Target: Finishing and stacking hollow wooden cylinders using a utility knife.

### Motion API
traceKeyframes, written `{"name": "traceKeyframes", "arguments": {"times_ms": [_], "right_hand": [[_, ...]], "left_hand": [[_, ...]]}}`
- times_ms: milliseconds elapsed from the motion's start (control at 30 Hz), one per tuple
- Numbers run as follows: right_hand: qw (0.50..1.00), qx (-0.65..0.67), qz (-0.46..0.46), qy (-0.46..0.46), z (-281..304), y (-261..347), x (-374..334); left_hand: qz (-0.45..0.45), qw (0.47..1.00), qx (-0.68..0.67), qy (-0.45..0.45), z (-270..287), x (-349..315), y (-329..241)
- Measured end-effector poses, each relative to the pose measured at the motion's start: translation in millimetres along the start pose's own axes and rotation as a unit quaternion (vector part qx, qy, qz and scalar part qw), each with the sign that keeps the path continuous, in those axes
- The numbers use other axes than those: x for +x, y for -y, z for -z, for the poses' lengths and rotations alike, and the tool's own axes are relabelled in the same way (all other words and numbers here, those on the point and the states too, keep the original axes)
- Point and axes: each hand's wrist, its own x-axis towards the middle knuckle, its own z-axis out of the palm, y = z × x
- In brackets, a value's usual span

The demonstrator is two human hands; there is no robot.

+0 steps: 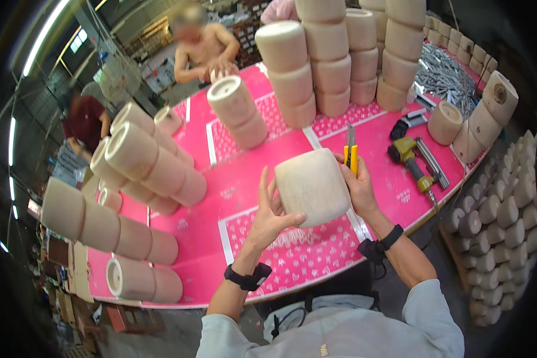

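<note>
A pale, rounded wooden block (314,190) is raised above the pink-covered table between my two hands. My left hand (269,218) supports its left side, the thumb pressed along the lower edge and the index finger pointing up. My right hand (360,186) grips the block's right side. The same hand also holds a yellow utility knife (351,156) with its blade out, pointing up and away from me. Part of the right fingers is hidden behind the block. On the table below it lies a small patch of pale shavings or scraps (295,237).
Stacks of similar blocks stand at the left (149,167) and far side (331,65). To the right lie a green nail gun (413,162) and a heap of metal strips (444,74). More blocks are piled (501,221) beyond the table edge. Two people work across the table.
</note>
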Motion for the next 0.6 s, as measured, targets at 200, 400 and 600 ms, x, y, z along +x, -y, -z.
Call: {"name": "traceKeyframes", "arguments": {"times_ms": [200, 400, 600], "right_hand": [[0.995, -0.085, -0.041, 0.038, 3, -34, -43], [0.988, -0.133, -0.075, 0.018, 3, -41, -66], [0.953, -0.243, -0.168, 0.067, 39, -11, -58]], "left_hand": [[-0.114, 0.961, 0.251, 0.009, 28, -40, 70], [-0.132, 0.92, 0.369, -0.001, 28, -57, 83], [-0.065, 0.937, 0.342, 0.007, 41, -43, 73]]}}
